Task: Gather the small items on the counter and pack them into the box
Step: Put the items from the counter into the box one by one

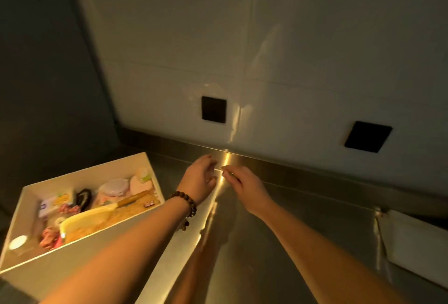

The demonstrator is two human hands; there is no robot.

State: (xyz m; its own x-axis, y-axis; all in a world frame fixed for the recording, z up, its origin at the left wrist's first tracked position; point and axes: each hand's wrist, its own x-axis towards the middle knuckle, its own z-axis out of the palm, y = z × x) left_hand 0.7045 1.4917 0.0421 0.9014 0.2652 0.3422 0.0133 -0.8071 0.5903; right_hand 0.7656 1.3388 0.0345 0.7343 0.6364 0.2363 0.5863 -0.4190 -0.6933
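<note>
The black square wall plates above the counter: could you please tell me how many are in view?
2: one black plate on the wall just above the hands, the other black plate further right, tilted in this view. None looks hidden.

Both hands near backsplash over steel counter (278, 243): left hand (202, 180), right hand (247, 188); filled box (80, 250) left.
</note>
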